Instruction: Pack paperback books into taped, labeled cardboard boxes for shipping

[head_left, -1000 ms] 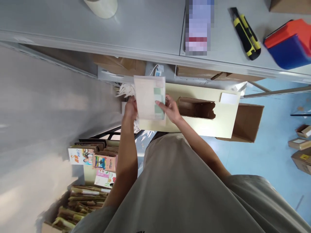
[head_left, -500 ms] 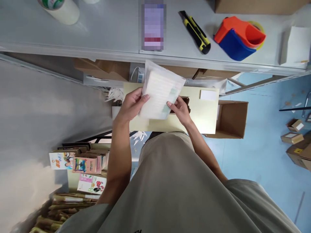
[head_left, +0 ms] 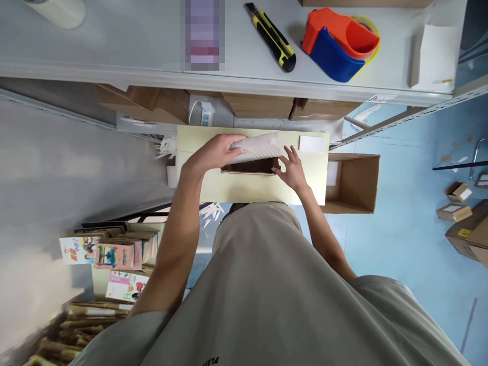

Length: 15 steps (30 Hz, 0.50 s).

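While my left hand pinches the left end of the white packet between thumb and fingers, my right hand is spread beside its other end, whether touching I cannot tell; the packet slants over the brown opening in the pale yellow board; a white card lies to its right.

1 camera, worn on the head, looks forward and steeply down past the grey shirt, with the left hand and right hand fairly near at mid-view, the worktop along the upper edge and blue floor to the right
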Each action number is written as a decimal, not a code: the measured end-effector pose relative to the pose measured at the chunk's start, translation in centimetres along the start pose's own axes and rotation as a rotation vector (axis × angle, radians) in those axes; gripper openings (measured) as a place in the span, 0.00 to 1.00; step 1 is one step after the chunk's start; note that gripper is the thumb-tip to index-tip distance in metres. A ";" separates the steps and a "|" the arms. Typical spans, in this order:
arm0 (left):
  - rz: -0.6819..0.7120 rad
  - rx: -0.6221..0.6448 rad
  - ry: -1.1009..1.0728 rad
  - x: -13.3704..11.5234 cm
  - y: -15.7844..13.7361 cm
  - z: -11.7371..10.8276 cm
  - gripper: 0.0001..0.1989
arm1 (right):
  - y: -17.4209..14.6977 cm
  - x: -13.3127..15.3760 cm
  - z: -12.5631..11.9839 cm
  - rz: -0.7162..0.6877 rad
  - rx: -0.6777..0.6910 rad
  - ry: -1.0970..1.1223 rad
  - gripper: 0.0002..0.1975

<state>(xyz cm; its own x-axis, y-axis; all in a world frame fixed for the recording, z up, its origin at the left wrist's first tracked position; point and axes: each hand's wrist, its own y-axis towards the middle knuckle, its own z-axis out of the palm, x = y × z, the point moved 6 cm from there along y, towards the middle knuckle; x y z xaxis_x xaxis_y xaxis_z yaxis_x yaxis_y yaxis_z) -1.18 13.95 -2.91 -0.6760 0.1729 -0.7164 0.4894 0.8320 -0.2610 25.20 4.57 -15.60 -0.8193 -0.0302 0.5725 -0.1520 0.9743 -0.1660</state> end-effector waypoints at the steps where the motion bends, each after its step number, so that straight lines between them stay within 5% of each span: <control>1: -0.025 0.052 0.011 0.3 0.2 0.5 0.25 | 0.0 -0.3 0.1 0.013 0.010 0.010 0.27; 6: -0.075 0.271 0.025 2.2 1.7 2.7 0.26 | -0.1 -0.9 0.4 0.053 0.056 0.071 0.35; 15: -0.127 0.325 0.095 7.2 4.8 8.9 0.13 | 0.1 -1.0 0.6 0.165 0.095 0.132 0.36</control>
<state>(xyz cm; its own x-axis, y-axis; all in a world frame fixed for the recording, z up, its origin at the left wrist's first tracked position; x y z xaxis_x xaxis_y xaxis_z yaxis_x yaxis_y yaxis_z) 1.19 14.48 -15.08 -0.7832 0.1400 -0.6058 0.5376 0.6418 -0.5469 25.65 4.53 -16.63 -0.7590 0.1630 0.6304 -0.0785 0.9382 -0.3371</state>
